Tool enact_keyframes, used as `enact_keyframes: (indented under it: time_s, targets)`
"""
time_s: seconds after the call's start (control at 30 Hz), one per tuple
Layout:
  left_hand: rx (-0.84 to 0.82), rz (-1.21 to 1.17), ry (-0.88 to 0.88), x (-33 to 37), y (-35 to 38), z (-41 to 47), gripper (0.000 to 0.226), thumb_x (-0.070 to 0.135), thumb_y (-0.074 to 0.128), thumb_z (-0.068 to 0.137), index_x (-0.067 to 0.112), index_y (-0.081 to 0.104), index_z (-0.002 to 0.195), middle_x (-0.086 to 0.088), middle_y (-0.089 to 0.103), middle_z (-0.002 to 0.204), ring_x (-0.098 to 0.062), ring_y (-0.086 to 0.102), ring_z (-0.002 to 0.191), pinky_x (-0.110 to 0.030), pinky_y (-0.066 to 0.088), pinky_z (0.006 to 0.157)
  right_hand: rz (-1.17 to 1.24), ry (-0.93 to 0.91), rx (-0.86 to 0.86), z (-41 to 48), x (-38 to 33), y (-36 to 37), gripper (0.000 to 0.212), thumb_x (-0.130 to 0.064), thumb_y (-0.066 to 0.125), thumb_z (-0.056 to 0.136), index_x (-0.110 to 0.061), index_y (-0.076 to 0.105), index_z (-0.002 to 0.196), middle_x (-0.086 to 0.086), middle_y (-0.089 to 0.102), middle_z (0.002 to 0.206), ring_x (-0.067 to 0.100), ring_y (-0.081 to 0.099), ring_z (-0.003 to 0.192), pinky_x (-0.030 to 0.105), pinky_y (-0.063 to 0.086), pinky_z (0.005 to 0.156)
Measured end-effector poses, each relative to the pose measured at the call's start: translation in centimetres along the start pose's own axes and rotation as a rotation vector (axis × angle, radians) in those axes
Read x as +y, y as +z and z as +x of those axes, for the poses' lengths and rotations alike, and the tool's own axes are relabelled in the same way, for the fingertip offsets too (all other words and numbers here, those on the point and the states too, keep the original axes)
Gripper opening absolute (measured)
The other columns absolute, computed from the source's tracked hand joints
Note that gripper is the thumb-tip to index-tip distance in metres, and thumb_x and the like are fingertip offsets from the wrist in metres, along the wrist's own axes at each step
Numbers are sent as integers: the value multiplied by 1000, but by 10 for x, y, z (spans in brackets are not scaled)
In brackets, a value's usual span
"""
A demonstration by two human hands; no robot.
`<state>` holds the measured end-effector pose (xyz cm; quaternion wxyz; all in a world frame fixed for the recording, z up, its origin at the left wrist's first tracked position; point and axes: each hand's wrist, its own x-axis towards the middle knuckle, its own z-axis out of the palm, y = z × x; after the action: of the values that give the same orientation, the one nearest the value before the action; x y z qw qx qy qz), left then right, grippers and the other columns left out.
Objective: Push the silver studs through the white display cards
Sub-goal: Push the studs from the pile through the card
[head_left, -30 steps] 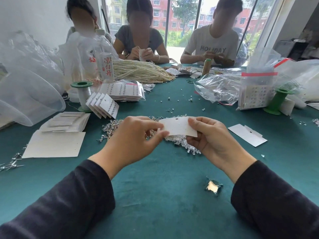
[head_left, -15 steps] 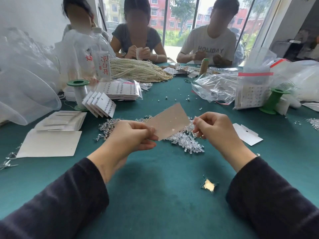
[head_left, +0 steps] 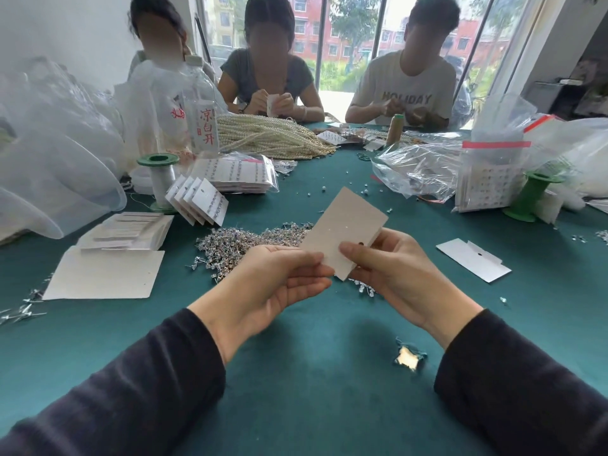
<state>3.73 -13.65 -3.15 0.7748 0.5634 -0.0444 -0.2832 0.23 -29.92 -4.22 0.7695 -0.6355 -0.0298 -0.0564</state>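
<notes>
Okay: white display card (head_left: 345, 225) held tilted above the green table (head_left: 296, 373) — left hand (head_left: 273, 284) pinches its 7 o'clock edge, right hand (head_left: 394, 274) grips its 5 o'clock corner, thumb on top. Silver studs (head_left: 237, 245) heaped at the card's 9 o'clock.

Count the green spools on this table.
2. The left green spool stands beside the fanned cards; the right green spool stands beside the bagged cards. Others may be hidden by clutter.
</notes>
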Motion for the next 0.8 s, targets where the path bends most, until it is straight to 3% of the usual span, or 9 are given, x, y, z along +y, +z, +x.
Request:
enact_keyframes:
  time_s: [0.2,0.43,0.5,0.63,0.8]
  targets:
    - [-15,56,6,2,0,-1,7,2,61,82,-4,64,79,-13,69,59,-16,64,46,-20,54,46,-15,-44,46,0,-1,1,21,-8,66,67,-6,66,88,8,73,83,20,67,75,32,56,70]
    - [-48,198,11,1,-2,-2,7,2,62,82,-3,66,86,-12,71,68,-13,64,50,-20,56,52,-209,-33,40,-3,-3,3,17,-2,53,88,-15,60,96,10,68,92,24,60,82,41,47,76]
    - [-50,233,23,0,-2,-2,7,0,61,82,-3,67,85,-12,72,69,-13,65,51,-20,57,55,-267,-47,29,-3,-3,3,15,-4,53,89,-15,59,98,10,67,92,23,58,79,34,47,69]
    - [-28,252,15,0,-4,0,7,1,60,84,-4,65,80,-12,72,68,-14,66,52,-20,56,53,-397,-141,50,-3,-1,5,18,-3,58,86,-21,60,91,-5,71,74,13,57,62,23,43,54]
    - [-59,275,-5,0,-4,0,12,8,62,84,-3,66,82,-15,72,69,-16,67,53,-20,55,50,-408,-184,10,-2,1,4,24,1,59,84,-22,62,88,-13,72,77,3,66,71,17,52,65]
